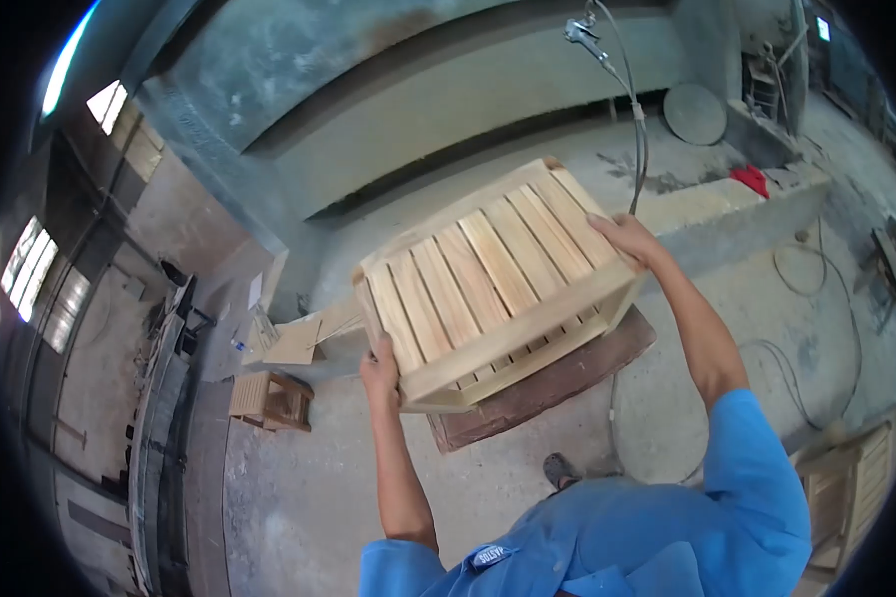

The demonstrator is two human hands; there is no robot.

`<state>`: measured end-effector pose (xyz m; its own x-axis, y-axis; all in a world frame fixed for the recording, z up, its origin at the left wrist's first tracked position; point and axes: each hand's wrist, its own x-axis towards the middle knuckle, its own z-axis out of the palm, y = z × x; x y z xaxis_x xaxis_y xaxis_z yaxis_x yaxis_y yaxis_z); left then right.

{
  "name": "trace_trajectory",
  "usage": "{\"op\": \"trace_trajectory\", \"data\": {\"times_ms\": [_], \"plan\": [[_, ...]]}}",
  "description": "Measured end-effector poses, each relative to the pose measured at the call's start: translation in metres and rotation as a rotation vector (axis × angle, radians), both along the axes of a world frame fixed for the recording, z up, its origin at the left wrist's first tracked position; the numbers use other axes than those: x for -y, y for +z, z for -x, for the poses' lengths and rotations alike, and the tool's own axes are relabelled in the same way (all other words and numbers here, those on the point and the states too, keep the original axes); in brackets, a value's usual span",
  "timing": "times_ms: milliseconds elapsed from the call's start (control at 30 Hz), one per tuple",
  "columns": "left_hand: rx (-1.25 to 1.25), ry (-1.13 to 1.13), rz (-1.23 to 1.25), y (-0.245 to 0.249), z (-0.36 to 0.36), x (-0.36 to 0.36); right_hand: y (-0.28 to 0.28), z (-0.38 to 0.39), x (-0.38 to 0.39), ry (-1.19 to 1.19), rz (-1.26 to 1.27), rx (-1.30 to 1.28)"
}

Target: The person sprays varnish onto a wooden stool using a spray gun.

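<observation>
A slatted wooden bench (483, 269) of pale bare wood is held in front of me, tilted, its slatted face toward the camera. At its left end, my left hand (379, 373) grips the edge near the front corner. My right hand (627, 239) is closed over the right end, fingers on the outer slat. Below the bench a reddish-brown board (543, 383) partly shows, the rest hidden behind it.
A spray gun (585, 40) hangs on its hose at the back. A small slatted wooden stool (271, 400) stands on the floor to the left. More slatted furniture (851, 488) is at lower right. Hoses (796, 383) lie on the right floor; a red cloth (750, 180) lies on the ledge.
</observation>
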<state>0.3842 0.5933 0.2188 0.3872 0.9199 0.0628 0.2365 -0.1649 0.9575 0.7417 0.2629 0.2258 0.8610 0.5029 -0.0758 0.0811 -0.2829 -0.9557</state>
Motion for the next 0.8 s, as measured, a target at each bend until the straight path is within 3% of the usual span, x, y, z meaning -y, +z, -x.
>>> {"op": "trace_trajectory", "data": {"times_ms": [67,133,200,333,400,600,700,800], "plan": [[0.011,-0.018,-0.031,0.008,-0.015,-0.019,-0.043,-0.047,-0.029,-0.043,0.033,0.045],[-0.143,0.013,-0.172,0.012,-0.027,-0.035,-0.054,-0.065,-0.044,-0.068,0.069,0.091],[-0.148,-0.024,-0.175,0.005,-0.042,-0.068,-0.034,-0.057,-0.055,0.031,0.066,0.101],[-0.346,-0.037,-0.261,0.002,-0.057,-0.096,-0.039,-0.087,-0.058,0.003,0.16,0.228],[-0.327,-0.113,-0.311,0.012,-0.051,-0.083,-0.009,-0.104,-0.054,0.094,0.339,0.574],[-0.404,-0.147,-0.349,0.029,-0.054,-0.067,0.089,-0.219,-0.075,-0.382,0.384,1.102],[-0.413,-0.071,-0.471,0.018,-0.054,-0.07,0.124,-0.297,-0.082,-0.552,0.588,1.209],[-0.444,0.029,-0.395,0.029,-0.059,-0.056,0.135,-0.365,-0.081,-0.678,0.621,1.296]]}}
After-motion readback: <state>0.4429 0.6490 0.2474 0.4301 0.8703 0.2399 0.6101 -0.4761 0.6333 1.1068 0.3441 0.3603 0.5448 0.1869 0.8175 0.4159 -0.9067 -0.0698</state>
